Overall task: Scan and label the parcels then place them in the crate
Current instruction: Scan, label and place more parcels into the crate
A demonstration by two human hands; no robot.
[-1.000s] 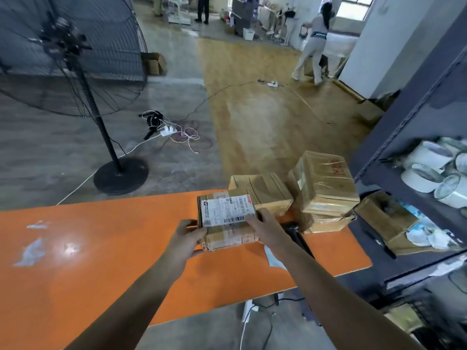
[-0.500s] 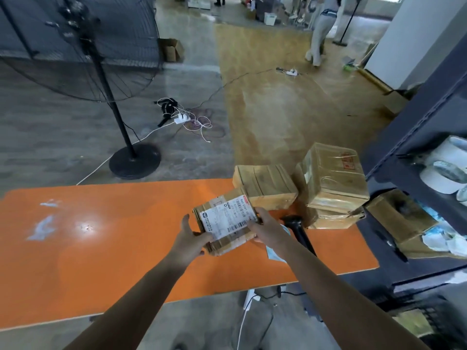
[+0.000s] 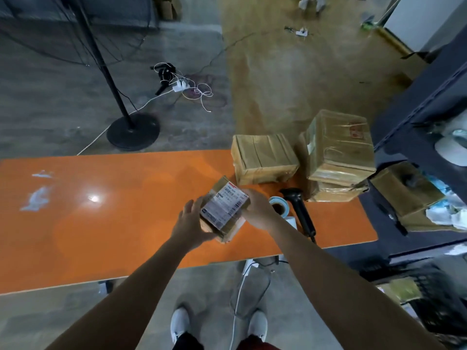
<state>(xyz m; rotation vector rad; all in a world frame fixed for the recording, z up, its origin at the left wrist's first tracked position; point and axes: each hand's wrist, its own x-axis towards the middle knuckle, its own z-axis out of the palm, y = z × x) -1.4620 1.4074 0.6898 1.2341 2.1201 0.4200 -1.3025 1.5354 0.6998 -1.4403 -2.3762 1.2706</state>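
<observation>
**Labelled parcel held in both hands over the table**

The parcel [image 3: 228,229] bore a white label [image 3: 223,207] with a barcode and a red strip at its far corner; the print was too blurred to read; a red stamp on the stacked parcels [image 3: 336,150] was equally illegible. The left hand [image 3: 189,223] wrapped round the parcel's left side; the right hand [image 3: 257,210] gripped the opposite edge, fingers bent over it. Just right of the right fingers lay a label roll [image 3: 278,205] and a black scanner [image 3: 299,210] on the orange table [image 3: 101,210].
</observation>
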